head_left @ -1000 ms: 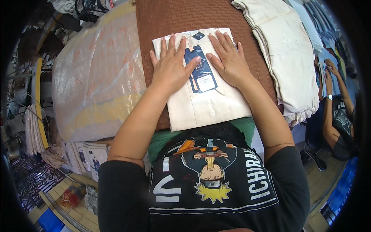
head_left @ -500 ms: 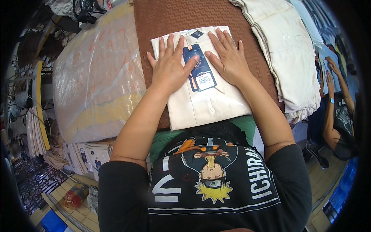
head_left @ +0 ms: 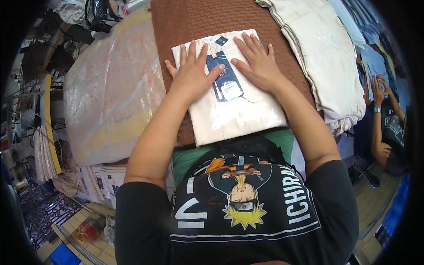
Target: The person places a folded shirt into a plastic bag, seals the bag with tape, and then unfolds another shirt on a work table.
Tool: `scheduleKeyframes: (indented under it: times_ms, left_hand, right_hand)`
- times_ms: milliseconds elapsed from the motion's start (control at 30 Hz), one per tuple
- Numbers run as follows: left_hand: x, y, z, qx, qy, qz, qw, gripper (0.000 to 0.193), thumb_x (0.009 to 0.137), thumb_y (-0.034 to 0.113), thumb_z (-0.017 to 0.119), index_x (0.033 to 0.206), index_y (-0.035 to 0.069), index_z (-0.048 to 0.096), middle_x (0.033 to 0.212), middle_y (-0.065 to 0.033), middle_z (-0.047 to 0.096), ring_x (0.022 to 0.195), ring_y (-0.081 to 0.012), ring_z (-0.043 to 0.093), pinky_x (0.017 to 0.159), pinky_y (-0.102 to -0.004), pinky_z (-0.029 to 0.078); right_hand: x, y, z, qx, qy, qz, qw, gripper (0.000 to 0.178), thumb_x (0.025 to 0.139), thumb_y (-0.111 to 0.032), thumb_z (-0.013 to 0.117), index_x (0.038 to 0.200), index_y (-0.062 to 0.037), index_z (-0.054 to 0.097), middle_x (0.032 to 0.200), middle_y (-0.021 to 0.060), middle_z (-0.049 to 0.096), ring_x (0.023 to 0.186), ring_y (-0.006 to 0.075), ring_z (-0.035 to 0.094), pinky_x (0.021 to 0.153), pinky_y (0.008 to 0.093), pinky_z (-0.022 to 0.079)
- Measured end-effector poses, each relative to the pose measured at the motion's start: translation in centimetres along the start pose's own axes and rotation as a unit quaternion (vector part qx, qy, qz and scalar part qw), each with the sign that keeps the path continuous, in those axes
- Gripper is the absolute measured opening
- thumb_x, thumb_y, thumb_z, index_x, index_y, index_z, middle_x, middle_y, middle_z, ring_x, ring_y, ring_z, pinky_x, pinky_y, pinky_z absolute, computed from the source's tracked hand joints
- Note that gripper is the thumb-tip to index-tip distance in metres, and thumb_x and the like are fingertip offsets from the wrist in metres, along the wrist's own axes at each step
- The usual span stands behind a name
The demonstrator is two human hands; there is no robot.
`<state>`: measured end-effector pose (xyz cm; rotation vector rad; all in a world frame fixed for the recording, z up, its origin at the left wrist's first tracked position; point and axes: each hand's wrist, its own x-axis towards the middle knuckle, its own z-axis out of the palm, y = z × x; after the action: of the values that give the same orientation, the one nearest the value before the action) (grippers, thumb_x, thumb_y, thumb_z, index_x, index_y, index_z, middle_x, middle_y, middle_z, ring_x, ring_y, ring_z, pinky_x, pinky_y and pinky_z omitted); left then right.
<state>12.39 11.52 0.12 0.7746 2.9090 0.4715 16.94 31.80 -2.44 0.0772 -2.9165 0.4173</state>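
Note:
A folded cream shirt in a clear plastic bag lies before me on a brown patterned cloth. A dark blue hang tag with a white sticker rests on it, and a small dark label shows at its top. My left hand lies flat on the upper left part of the package, fingers spread, its thumb on the tag. On the upper right part, my right hand is also spread flat, its thumb just right of the tag. Neither hand grips anything.
To the left is a large plastic-wrapped bundle. A pile of cream garments lies on the right, with blue garments beyond it. A co-worker's hands are raised at the far right. Packaged garments are stacked below the bundle.
Both hands stay spread on the package, having shifted very slightly with it. Glare on the plastic has grown below the tag. The co-worker's hands have come closer together.

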Motion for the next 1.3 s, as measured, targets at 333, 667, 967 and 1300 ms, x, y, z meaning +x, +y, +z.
scheduleKeyframes:
  times_ms: [333,667,967,1300]
  left_hand:
    - [-0.7,3.4,2.6,0.015,0.047,0.113,0.992,0.065,0.092,0.052,0.041,0.142,0.011,0.035,0.152,-0.0144,0.019,0.141,-0.0369,0.011,0.106,-0.0625,0.005]
    - [-7.5,5.6,-1.4,-0.013,-0.003,0.215,0.977,0.063,0.088,0.048,0.052,0.135,0.007,0.043,0.146,-0.0165,0.03,0.138,-0.0391,0.018,0.105,-0.0641,0.015]
    - [-9.7,4.8,0.4,-0.048,0.009,0.192,0.98,0.061,0.087,0.043,0.055,0.138,0.011,0.041,0.149,-0.0128,0.027,0.139,-0.0363,0.019,0.107,-0.0577,0.017]
    - [-0.6,-1.9,-2.5,-0.152,0.139,0.142,0.968,0.032,0.086,0.026,0.061,0.114,0.012,0.064,0.118,-0.0091,0.061,0.112,-0.0277,0.055,0.096,-0.039,0.042]
  right_hand:
    - [-7.5,-2.9,-2.8,-0.009,-0.007,-0.001,1.0,0.06,0.092,-0.043,0.047,0.14,-0.0086,0.036,0.148,0.0175,0.027,0.139,0.0345,0.02,0.109,0.0572,0.016]
    - [-9.3,-5.1,-13.7,0.472,-0.044,-0.074,0.878,0.061,0.084,-0.039,0.06,0.125,0.0053,0.051,0.131,0.0198,0.05,0.125,0.028,0.045,0.105,0.0371,0.032]
    - [-11.9,-8.3,-23.3,0.575,-0.223,-0.532,0.58,0.054,0.085,-0.037,0.059,0.121,0.003,0.054,0.125,0.0183,0.053,0.118,0.0285,0.05,0.1,0.0415,0.036]
    - [-5.1,-7.0,-20.7,0.512,-0.174,-0.533,0.651,0.046,0.086,-0.035,0.058,0.116,0.0003,0.056,0.117,0.0166,0.057,0.109,0.0291,0.055,0.094,0.0464,0.039]
